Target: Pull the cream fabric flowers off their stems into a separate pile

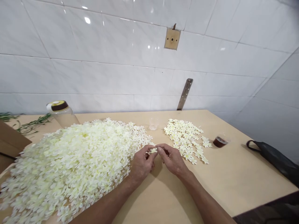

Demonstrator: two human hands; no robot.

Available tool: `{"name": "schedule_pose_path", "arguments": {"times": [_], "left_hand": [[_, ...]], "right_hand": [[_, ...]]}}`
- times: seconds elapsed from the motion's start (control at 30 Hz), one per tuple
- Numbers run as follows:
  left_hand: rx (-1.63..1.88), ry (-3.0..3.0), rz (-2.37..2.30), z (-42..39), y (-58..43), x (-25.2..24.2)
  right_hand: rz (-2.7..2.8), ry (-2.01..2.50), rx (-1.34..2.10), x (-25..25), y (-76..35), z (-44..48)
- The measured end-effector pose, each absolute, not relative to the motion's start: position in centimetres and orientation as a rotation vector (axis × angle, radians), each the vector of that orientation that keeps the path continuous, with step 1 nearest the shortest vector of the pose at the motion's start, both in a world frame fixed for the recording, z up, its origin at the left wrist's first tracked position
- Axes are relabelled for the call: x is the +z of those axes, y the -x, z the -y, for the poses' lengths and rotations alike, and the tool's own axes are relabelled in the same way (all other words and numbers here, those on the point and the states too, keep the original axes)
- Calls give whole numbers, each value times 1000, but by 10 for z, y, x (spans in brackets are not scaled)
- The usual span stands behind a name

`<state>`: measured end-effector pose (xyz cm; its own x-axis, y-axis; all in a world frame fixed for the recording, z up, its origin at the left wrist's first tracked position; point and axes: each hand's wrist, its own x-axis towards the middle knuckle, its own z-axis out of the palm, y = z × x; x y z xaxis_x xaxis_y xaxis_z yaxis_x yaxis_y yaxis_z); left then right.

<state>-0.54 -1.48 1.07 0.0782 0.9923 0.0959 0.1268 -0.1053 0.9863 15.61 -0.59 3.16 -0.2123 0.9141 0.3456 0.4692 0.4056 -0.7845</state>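
Note:
My left hand (141,164) and my right hand (172,160) meet over the wooden table (229,180), fingertips pinched together on one small white artificial flower (153,150). To the left spreads a large heap of the same cream-white flowers (70,165), touching my left hand's edge. A smaller, flatter patch of flowers (184,138) lies just right of my right hand.
A small clear cup (153,123) stands between the two flower piles. A little tub of dark red stuff (220,142) sits right of the small patch. A jar with a dark lid (61,112), green stems (28,124), a cardboard box (10,143) and a black bag (275,158) lie around.

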Motion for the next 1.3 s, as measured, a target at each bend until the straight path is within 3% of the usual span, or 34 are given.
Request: {"name": "schedule_pose_path", "arguments": {"times": [0.33,0.73,1.03,1.3], "left_hand": [[1150,-1489,-1122,19,3,11],[1137,-1222,-1010,9,6,15],[1111,-1212,-1026,14,4,17],[1013,-1210,-1024,20,-4,10]], "right_hand": [[1558,1241,1284,22,-160,-3],[1446,1184,1209,30,-159,-1],[1729,1275,742,43,-175,3],[1808,1415,209,117,-210,-18]]}}
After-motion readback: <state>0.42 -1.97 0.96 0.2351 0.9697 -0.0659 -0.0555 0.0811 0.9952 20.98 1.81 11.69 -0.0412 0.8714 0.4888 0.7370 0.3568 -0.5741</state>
